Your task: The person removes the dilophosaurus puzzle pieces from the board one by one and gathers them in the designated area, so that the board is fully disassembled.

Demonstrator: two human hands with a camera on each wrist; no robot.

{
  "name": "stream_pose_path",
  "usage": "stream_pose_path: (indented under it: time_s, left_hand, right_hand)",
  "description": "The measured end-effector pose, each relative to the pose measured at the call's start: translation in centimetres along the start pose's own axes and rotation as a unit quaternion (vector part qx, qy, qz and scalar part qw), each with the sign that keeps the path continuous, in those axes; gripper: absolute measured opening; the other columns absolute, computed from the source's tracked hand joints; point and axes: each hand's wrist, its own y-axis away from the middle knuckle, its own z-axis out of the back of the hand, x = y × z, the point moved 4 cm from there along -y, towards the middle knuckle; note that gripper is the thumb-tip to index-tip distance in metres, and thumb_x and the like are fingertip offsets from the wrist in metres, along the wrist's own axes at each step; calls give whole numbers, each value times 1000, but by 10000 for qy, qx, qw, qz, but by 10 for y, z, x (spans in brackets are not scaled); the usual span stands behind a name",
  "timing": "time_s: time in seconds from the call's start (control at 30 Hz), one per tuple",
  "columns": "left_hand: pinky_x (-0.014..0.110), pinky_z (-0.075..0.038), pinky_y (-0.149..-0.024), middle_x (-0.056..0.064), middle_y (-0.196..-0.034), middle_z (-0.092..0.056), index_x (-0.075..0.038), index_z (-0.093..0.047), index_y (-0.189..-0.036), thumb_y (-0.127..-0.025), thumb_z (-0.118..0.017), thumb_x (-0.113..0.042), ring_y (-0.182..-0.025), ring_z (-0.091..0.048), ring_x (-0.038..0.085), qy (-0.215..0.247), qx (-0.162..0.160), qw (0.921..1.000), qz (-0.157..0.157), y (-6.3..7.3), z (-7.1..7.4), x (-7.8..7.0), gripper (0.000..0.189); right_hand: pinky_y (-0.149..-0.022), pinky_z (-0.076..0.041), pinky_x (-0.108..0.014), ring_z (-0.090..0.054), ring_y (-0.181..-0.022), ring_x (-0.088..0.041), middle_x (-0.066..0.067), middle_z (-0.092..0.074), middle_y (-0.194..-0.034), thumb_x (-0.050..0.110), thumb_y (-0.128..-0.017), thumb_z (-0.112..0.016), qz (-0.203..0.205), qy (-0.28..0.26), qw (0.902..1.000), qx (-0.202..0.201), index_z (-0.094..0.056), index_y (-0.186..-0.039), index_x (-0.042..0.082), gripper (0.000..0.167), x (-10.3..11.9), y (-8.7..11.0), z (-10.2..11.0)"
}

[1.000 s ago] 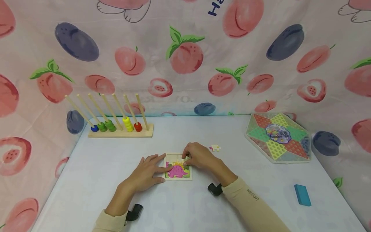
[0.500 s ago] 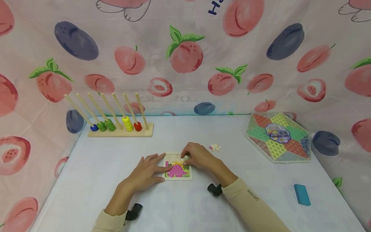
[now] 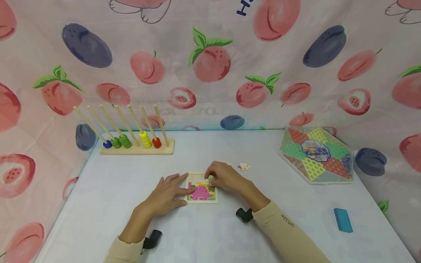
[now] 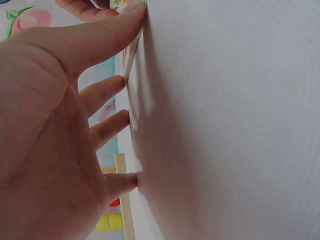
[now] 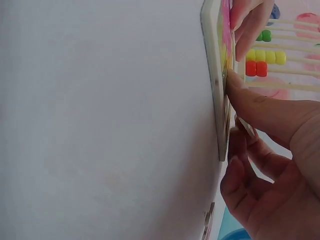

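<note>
In the head view, a small square jigsaw puzzle with a pink dinosaur lies in a pale wooden tray on the white table. My left hand rests at its left side, fingers spread, one fingertip on the picture and others by the rim. Over the upper right part, my right hand pinches a puzzle piece, seen tilted in the right wrist view. There, the thumb touches the puzzle's surface. The right fingers partly hide the piece from above. Bare wood shows along the tray's upper part.
A loose puzzle piece lies beyond the right hand, with a bit of another by the knuckles. A wooden bead-counting rack stands back left. A hexagonal patterned box lies back right, and a blue block at the right.
My right fingers have shifted very slightly left with the puzzle piece, showing more of its green print. A loose piece's edge now shows by the knuckles. The left hand stays put.
</note>
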Motion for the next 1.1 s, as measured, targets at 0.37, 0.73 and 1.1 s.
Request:
stream_pose_path:
  time_s: [0.37, 0.73, 1.1]
  left_hand:
    - [81, -11, -118, 6, -168, -34, -35, -67, -134, -91, -76, -28, -154, -29, 41, 9, 15, 10000, -6, 0, 1, -2, 45]
    - [80, -11, -119, 6, -168, -34, -35, -66, -135, -91, -76, -28, -155, -28, 41, -4, 23, 10000, 74, 0, 1, -1, 46]
    - [79, -10, -119, 6, -168, -34, -34, -67, -134, -90, -77, -26, -155, -27, 41, 46, -10, 10000, 8, 0, 1, -2, 46]
  right_hand:
    - [-79, -51, -21, -55, -88, -10, 1, -66, -104, 16, -84, -84, 356, -330, 9987, -132, -74, -102, 14, 20, -7, -1, 0]
    - [-79, -55, -20, -62, -87, -9, 2, -69, -106, 16, -81, -87, 371, -926, 9941, -431, -76, -105, 15, 26, -14, 6, 24]
    - [-72, -58, -19, -68, -89, -19, -12, -72, -116, 6, -84, -82, 303, -1298, 9854, -1060, -73, -117, 5, 34, -37, 32, 74]
